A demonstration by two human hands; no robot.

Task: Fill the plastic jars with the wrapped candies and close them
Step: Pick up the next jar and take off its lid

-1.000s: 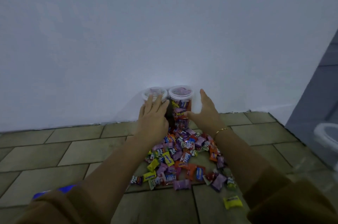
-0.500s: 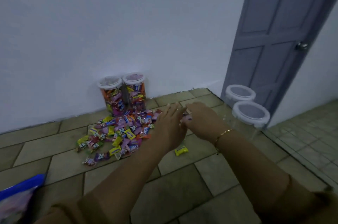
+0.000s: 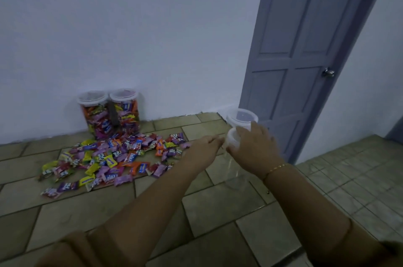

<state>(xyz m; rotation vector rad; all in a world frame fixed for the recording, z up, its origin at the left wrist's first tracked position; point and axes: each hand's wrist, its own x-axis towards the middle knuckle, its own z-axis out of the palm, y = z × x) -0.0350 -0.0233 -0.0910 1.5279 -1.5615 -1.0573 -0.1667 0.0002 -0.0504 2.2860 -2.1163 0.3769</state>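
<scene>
Two filled jars (image 3: pixel 109 112) stand side by side against the wall (image 3: pixel 130 38), lids on, packed with wrapped candies; judged from this, that part of the task is complete. A loose pile of wrapped candies (image 3: pixel 113 157) lies on the tiled floor (image 3: pixel 218 212) directly in front of them. The step in hand appears to be fetching the next container. The right hand (image 3: pixel 254 147) is placed over the top of an empty clear jar (image 3: pixel 234 170) near the door (image 3: pixel 301 59), with fingers curled down around its white lid (image 3: pixel 231 140); the lid is in its grasp. The jar body below is transparent and hard to trace, and whether it rests on the floor or is lifted clear cannot be determined. A second empty jar (image 3: pixel 242 117) stands just behind the first, lid on, touching or nearly touching the right-hand fingers. The left hand (image 3: pixel 206 144) reaches toward the same jar with fingers extended and loosely straight; it holds nothing and sits just beside the lid without visible contact. The next move likely calls for bringing the jar over to the candy pile, steadying the body with the left hand, and removing the lid with the right. Because the wall of the jar is thin and clear, a firm two-handed hold is advisable before twisting.
</scene>
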